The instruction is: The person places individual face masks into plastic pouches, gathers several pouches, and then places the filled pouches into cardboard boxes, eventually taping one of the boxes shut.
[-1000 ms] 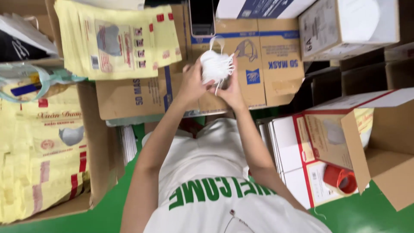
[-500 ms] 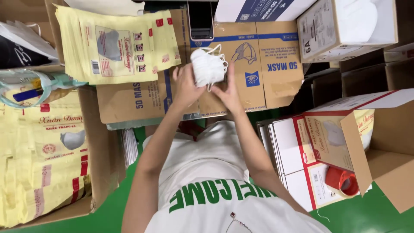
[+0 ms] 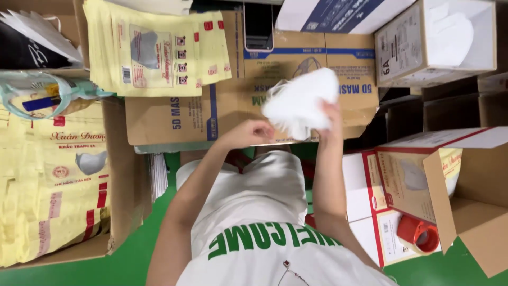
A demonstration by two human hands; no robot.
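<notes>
A stack of white face masks (image 3: 302,103) is pinched by the right hand (image 3: 330,117) above the cardboard box (image 3: 233,114); the left hand (image 3: 250,133), fingers curled, is beside it. Squaring the stack appears underway; steady support is needed.

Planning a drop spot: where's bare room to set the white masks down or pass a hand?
Little. Bare patches: green floor between the box of yellow bags and the person's lap; brown cardboard box top beside the left hand. Crowded: right hand holds the white mask stack; red tape roll and open cartons fill the right.
</notes>
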